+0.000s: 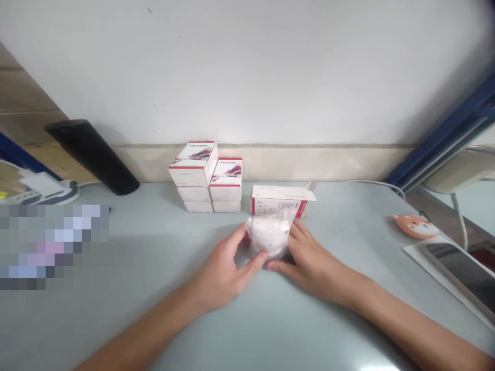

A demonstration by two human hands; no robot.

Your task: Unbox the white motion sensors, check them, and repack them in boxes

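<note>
item: round white disc (pixel 268 236) (sitting inside crinkled clear plastic (pixel 285 220)); left hand (pixel 221 272) and right hand (pixel 314 262) are half-open, gripping it from both sides.

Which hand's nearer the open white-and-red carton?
Right. The right hand sits just in front of the open carton, near its right end; the left hand is farther off, front-left, beyond the plastic-wrapped white item.

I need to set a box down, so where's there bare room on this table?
Bare tabletop lies between the open box and the orange pad, and left of the left hand. Crowded at the wrapped item, between that hand and the right hand.
</note>
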